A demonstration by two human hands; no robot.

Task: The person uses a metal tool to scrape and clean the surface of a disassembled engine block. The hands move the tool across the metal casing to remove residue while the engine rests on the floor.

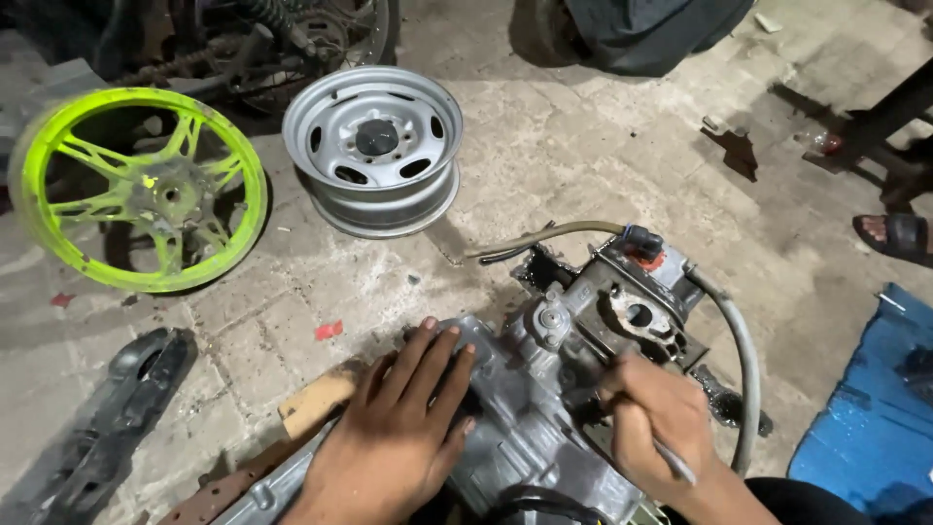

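Grey cast-metal engine block [544, 408] sits on stained concrete floor [603, 146], propped on wooden block [316, 401]. Left hand [403, 428] pressed flat on casing, fingers spread, gripping nothing. Right hand [653, 413] closed around thin metal tool [673, 461], tip at engine's side. Judgement: fastener work underway; steady bracing needed. Silver steel wheel rim [374, 148] and neon-green spoked wheel [136, 190] lie beyond.

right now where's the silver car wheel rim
In the head view the silver car wheel rim lies flat on the paved floor, upper left of centre, right of the neon green wheel, beyond the engine.
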